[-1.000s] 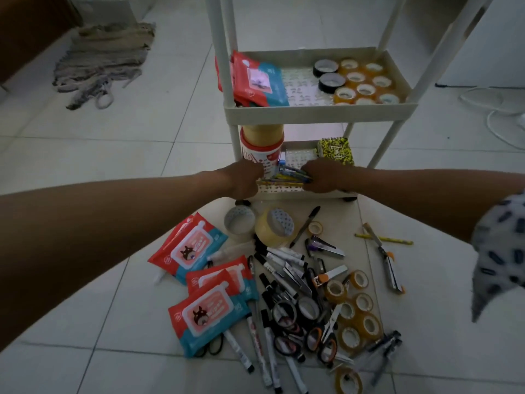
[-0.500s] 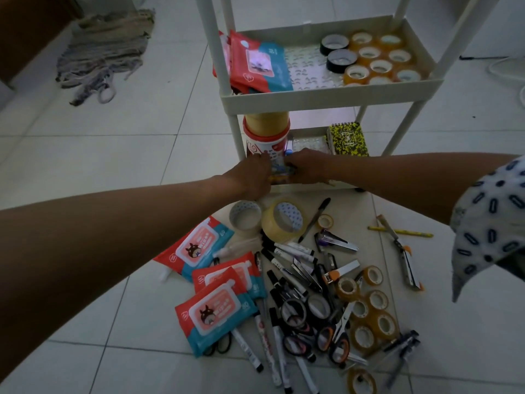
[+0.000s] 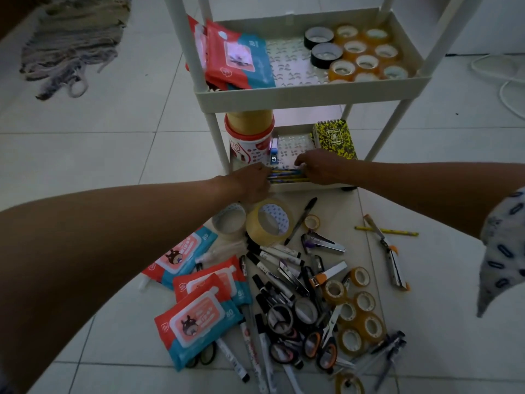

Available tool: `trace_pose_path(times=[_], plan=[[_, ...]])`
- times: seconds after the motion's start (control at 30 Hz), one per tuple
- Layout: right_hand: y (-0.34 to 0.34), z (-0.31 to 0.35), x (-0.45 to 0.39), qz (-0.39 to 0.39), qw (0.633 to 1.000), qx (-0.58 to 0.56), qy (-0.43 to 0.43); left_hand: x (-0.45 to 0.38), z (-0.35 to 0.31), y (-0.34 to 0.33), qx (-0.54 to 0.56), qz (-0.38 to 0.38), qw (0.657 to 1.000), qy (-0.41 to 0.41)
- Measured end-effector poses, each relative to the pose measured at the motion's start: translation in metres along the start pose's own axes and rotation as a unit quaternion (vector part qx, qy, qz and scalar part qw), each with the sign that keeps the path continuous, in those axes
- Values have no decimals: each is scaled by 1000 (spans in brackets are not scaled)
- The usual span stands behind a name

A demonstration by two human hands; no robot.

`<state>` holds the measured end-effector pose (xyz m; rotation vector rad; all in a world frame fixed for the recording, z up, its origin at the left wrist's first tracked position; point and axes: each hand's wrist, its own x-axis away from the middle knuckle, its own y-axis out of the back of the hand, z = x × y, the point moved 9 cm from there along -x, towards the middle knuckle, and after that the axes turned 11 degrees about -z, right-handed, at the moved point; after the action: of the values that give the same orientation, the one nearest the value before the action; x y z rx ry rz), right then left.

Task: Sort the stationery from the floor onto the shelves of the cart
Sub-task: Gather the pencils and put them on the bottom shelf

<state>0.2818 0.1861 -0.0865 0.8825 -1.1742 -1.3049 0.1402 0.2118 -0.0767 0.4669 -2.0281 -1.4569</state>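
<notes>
Head view: we take the cart (image 3: 312, 93) as reference. On its lower shelf, at the front edge, lies a bundle of pencils (image 3: 287, 176). Our left hand (image 3: 250, 182) and right hand (image 3: 318, 169) hold the bundle's two ends, fingers curled around it. Remaining stationery (image 3: 292, 294) lies on the floor before the cart.

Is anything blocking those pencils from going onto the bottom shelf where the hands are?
Nothing visible does. The pencils already lie along the front of the bottom shelf, held between the left hand and right hand. The tub and notebook stand farther back.
</notes>
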Motion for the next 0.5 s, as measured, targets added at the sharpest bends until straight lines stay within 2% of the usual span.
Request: trace_pose_path(times=[0.13, 0.27, 0.37, 0.5], plan=[[-13, 14, 1, 19, 998, 57, 18, 1, 5, -20, -21, 48, 999, 16], [-15, 31, -6, 6, 999, 46, 8, 3, 3, -24, -69, 49, 996, 28], [-18, 42, -8, 0, 999, 30, 18, 3, -6, -22, -115, 45, 992, 15], [-17, 44, -1, 7, 997, 58, 51, 7, -9, -34, -157, 88, 984, -8]])
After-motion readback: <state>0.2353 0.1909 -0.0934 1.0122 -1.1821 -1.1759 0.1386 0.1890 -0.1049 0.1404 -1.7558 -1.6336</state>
